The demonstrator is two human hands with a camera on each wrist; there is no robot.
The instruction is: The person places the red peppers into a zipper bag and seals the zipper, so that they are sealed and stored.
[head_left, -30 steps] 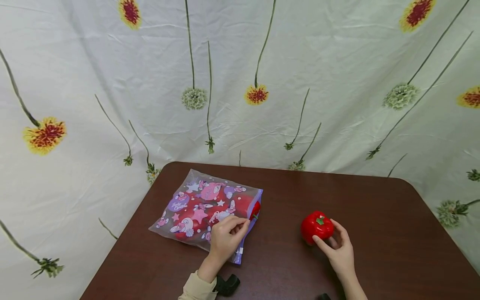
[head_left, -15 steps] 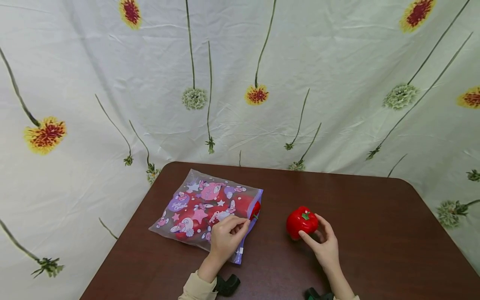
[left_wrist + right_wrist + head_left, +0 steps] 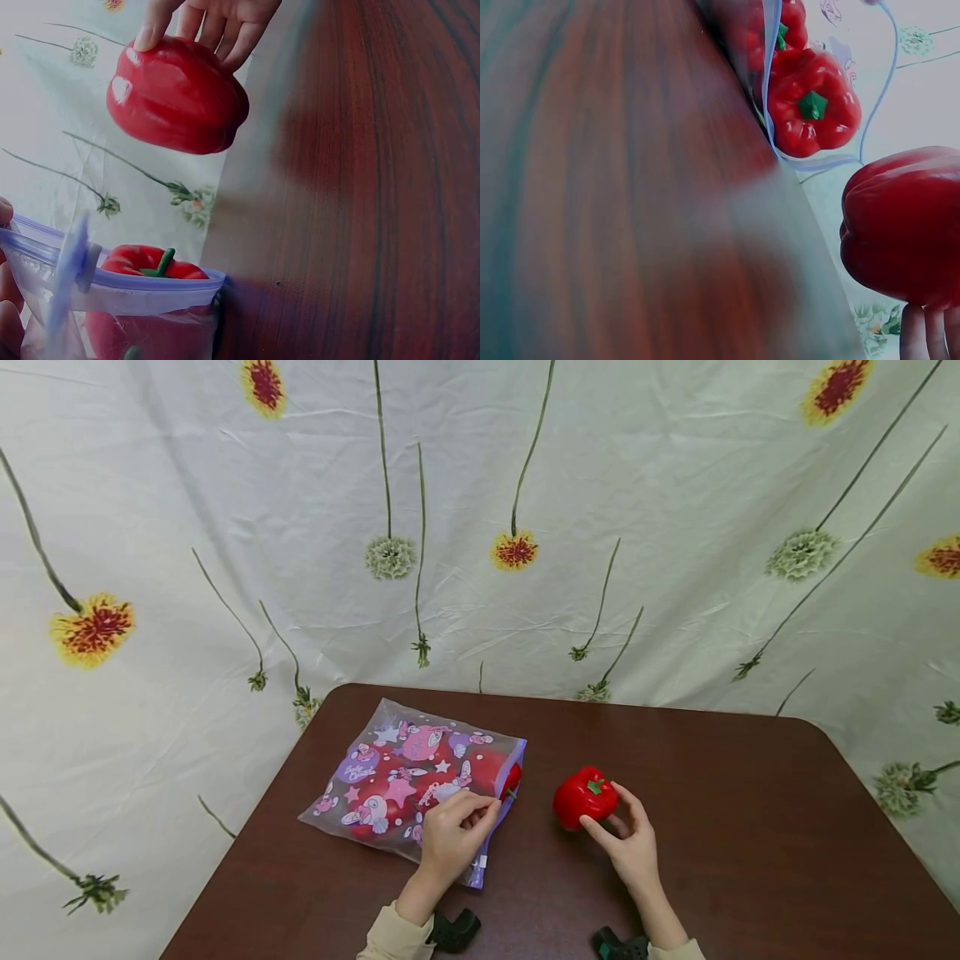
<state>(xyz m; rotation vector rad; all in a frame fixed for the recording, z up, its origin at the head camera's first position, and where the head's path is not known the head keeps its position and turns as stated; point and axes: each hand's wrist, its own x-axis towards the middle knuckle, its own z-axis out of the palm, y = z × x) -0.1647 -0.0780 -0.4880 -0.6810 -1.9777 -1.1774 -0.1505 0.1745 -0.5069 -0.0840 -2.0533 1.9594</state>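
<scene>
My right hand grips a red bell pepper with a green stem, thumb on its near side. The pepper hangs over the table, right of a clear zip bag printed with pink and purple cartoon figures. At the bag's opening, my left hand pinches the purple-edged rim and keeps it raised. Several red peppers lie inside the bag. One bell pepper faces the open mouth in the right wrist view. Seen from the left wrist, a zip slider sits on the rim, near fingers partly cut off by the frame.
The dark brown wooden table extends right of both hands. Behind its far edge hangs a white cloth with dandelion-like flowers. Black wrist devices, such as the left wrist mount, sit low over the table.
My right hand has carried the bell pepper leftward and slightly away from me, closer to the bag's mouth. My left hand and the bag have stayed in place.
</scene>
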